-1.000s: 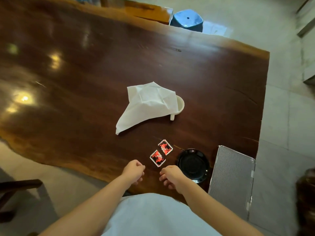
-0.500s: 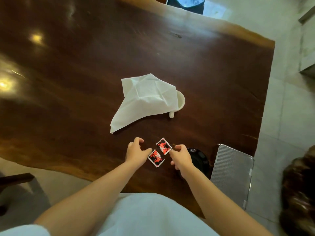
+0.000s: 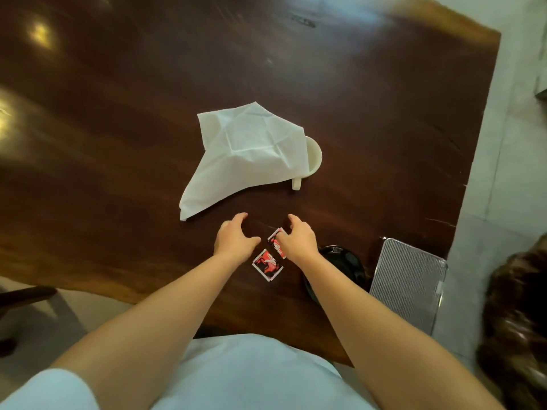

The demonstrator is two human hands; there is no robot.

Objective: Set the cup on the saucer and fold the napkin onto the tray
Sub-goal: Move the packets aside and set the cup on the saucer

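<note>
A white napkin (image 3: 245,155) lies crumpled over a white cup (image 3: 314,157) in the middle of the dark wooden table (image 3: 118,113); only the cup's right rim and its handle show. A black saucer (image 3: 343,261) sits near the front edge, partly hidden by my right forearm. To its right a ribbed silver tray (image 3: 410,284) overhangs the table's corner. My left hand (image 3: 235,241) hovers with fingers spread, just short of the napkin's lower corner. My right hand (image 3: 297,238) is also open, above one of the sachets.
Two small red-and-black sachets (image 3: 268,263) lie between my hands near the front edge. The table's right edge drops to a pale tiled floor (image 3: 509,173). A dark furry shape (image 3: 521,321) is at the far right, and a dark chair (image 3: 20,297) at the lower left.
Both hands have moved forward from the table's front edge, past the sachets, toward the napkin and cup, and opened from loose fists. The camera has tilted closer.
</note>
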